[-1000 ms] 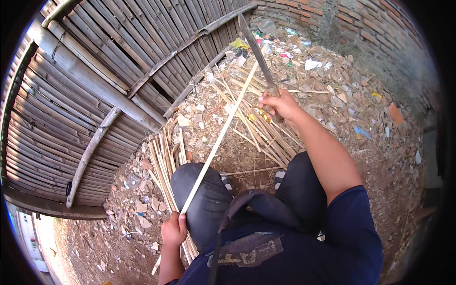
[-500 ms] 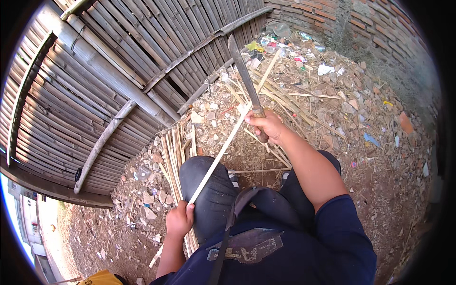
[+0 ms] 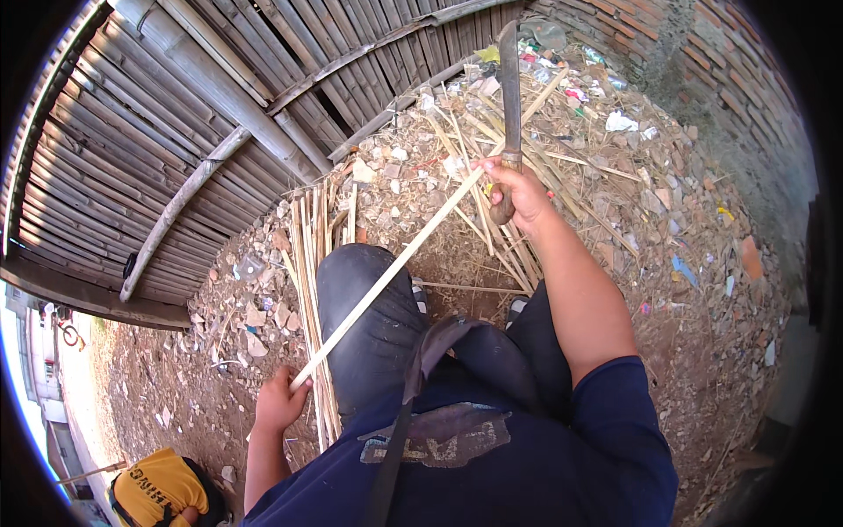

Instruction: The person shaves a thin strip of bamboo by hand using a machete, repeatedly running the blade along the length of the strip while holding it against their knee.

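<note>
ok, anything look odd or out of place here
A crumpled white scrap and a blue scrap look like litter, bright against the brown rubble. The loose strips ahead lie crisscrossed, while the bundle by the left knee is neater. The knife and held strip show no obvious damage.

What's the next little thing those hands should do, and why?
Perhaps the right hand should gently tilt the machete so its blade lies along the pale strip. The left hand grips the strip's near end, and the strip slants up to the right hand, but the blade points away and crosses it in view. I can't tell whether they touch.
</note>
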Tool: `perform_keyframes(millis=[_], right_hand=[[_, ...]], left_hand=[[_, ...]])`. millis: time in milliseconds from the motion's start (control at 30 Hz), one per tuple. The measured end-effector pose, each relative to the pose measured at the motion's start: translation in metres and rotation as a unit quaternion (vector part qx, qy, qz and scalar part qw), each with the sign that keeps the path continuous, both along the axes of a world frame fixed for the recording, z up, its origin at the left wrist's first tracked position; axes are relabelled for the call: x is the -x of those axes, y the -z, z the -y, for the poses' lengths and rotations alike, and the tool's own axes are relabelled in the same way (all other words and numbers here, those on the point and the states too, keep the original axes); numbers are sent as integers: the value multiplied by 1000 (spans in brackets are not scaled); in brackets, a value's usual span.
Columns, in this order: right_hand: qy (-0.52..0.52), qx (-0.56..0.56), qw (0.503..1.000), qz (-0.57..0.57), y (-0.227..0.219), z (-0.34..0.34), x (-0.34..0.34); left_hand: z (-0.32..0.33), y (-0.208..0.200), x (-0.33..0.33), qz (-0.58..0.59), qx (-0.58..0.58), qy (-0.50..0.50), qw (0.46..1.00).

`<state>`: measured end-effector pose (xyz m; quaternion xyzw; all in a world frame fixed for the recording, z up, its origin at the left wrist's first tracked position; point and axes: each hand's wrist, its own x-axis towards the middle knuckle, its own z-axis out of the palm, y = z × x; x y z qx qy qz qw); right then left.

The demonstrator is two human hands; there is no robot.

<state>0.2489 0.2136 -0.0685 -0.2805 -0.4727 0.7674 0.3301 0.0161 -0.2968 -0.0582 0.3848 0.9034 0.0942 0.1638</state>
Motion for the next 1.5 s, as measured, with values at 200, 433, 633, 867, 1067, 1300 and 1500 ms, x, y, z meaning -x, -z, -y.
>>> perform_keyframes(millis=[200, 433, 633, 867, 1067, 1300, 1500], right_hand=[[92, -172, 950, 242, -21, -6, -12], [-118, -386, 809, 426, -32, 49, 1], [-177, -510, 726, 425, -8, 54, 13], [-145, -503, 700, 486, -32, 70, 25], [-102, -347, 800, 478, 25, 2, 13], [-146, -392, 779, 466, 0, 37, 20], [-195, -365, 772, 482, 17, 11, 16]], left_hand=[[-2, 25, -14, -27, -60, -4, 998], [-58, 0, -46, -17, -36, -25, 999], [-51, 16, -30, -67, -9, 8, 998], [-50, 23, -33, -60, -13, -1, 998], [-43, 59, -19, -132, -57, 20, 989], [-44, 27, -24, -112, -14, 33, 993], [-51, 48, -13, -102, -66, 27, 992]])
